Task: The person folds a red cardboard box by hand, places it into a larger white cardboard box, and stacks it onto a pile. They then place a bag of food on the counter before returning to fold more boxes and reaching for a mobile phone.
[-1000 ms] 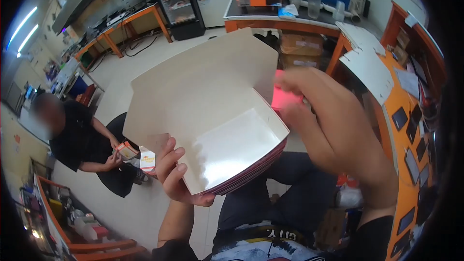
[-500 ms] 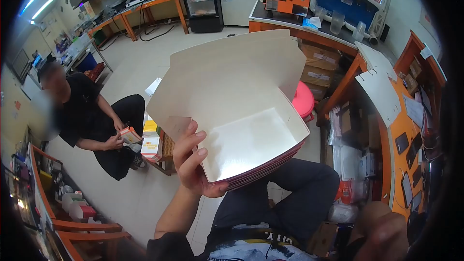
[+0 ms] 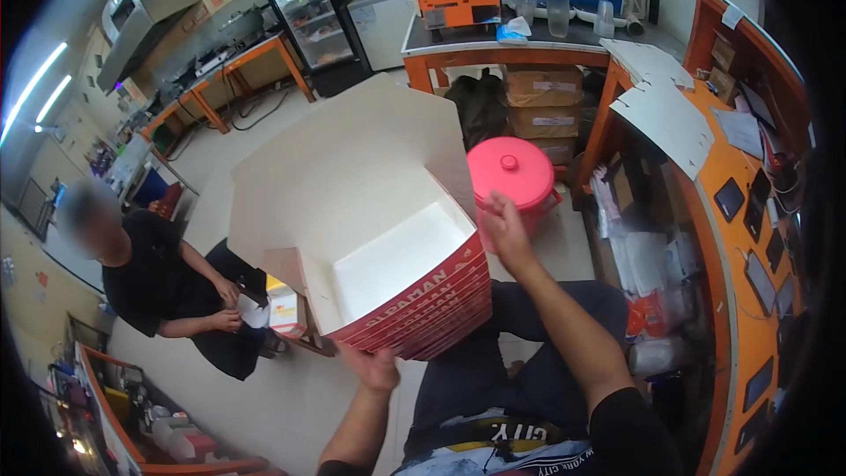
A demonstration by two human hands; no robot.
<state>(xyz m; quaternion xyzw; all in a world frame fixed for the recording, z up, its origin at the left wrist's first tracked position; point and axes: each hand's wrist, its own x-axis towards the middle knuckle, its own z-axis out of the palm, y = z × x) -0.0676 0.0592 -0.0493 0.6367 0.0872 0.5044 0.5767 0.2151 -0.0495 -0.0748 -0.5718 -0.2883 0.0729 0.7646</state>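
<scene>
A stack of nested cardboard boxes, red outside with white lettering, tilts over my lap. Its top box is white inside, with a tall lid flap standing raised at the far side. My left hand grips the stack at its lower left corner, the fingers partly hidden beneath it. Beside the right-hand corner is my right hand, fingers extended and apart, their tips right at the box edge.
A seated person on the left handles a white piece beside a small printed box. Beyond my right hand stands a pink lidded bucket. Several phones lie on the orange counter at right.
My right hand has come up from the lower right to the stack's side. The stack has tipped and shifted left, showing its red front. My left hand has moved lower on it.
</scene>
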